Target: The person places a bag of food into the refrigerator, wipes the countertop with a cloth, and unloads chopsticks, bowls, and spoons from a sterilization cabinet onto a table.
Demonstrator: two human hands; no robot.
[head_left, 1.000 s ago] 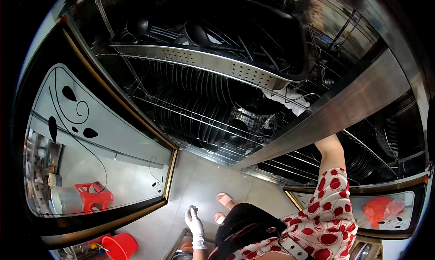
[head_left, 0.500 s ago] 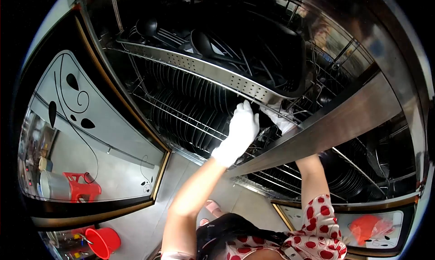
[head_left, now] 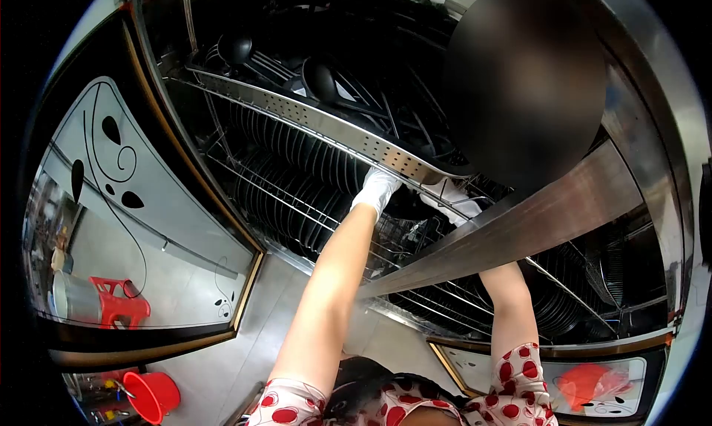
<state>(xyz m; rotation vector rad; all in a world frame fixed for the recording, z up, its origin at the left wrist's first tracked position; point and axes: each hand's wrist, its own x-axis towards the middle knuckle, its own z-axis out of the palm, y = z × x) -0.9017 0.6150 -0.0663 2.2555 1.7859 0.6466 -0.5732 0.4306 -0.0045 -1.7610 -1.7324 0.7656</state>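
My left hand (head_left: pixel 377 187), in a white glove, reaches into the cabinet at the right end of a row of dark plates (head_left: pixel 297 145). Its fingers are hidden beneath a perforated metal tray (head_left: pixel 278 105). My right hand (head_left: pixel 454 202), also gloved in white, is under the tray's right end, behind a slanted steel post (head_left: pixel 519 222). A wire rack partly covers it, and its fingers do not show clearly. What either hand touches cannot be made out.
Dark ladles (head_left: pixel 320 81) and other utensils lie in the tray. More plates stand on the lower wire rack (head_left: pixel 311 209). A patterned glass door (head_left: pixel 111 151) hangs open at left. A red bucket (head_left: pixel 153 396) and a red stool (head_left: pixel 122 303) appear at lower left.
My left hand has moved deeper under the tray, so its fingers are now hidden. My right hand stays near the same place. The view has shifted slightly, and a blurred patch covers the upper right.
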